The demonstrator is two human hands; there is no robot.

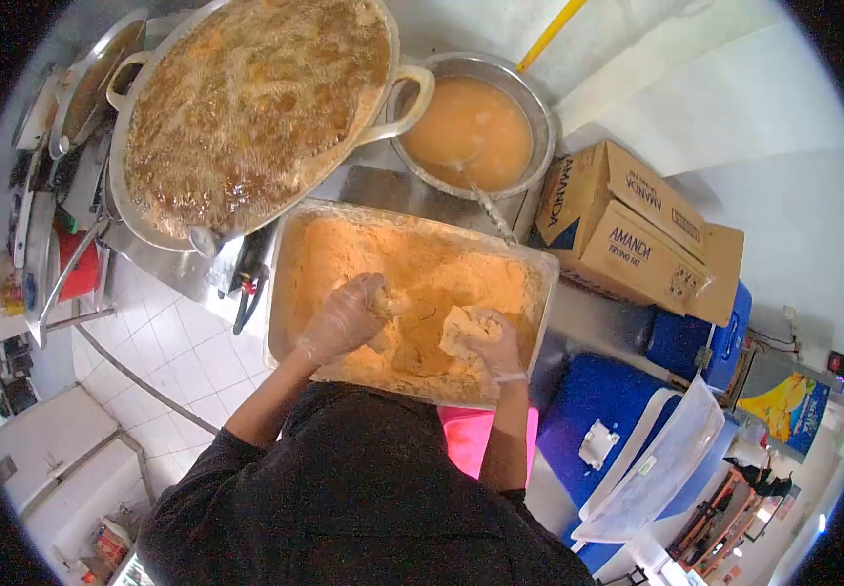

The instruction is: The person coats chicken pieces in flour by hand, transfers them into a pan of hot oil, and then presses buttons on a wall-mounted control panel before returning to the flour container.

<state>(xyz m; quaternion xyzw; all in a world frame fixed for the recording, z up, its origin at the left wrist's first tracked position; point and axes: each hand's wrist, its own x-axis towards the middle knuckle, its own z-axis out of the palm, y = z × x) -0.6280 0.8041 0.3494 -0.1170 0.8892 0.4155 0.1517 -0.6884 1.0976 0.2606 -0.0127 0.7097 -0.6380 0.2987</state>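
A rectangular metal tray (539, 283) of orange-tinted breading flour (329, 249) lies in front of me. Both hands are over it in clear plastic gloves. My left hand (347, 317) is closed round a flour-coated piece of food (391, 305), possibly chicken, largely hidden by the fingers. My right hand (497, 344) grips a second, thickly coated piece (461, 332), its flour-covered side facing the middle of the tray. Between the hands the flour is pressed and disturbed.
A large two-handled pan of bubbling oil (256, 107) stands beyond the tray at left. Beside it is a metal bowl of orange liquid (466, 127) with a ladle (485, 200) in it. A frying fat carton (637, 234) and a blue cooler box (588, 420) are at right.
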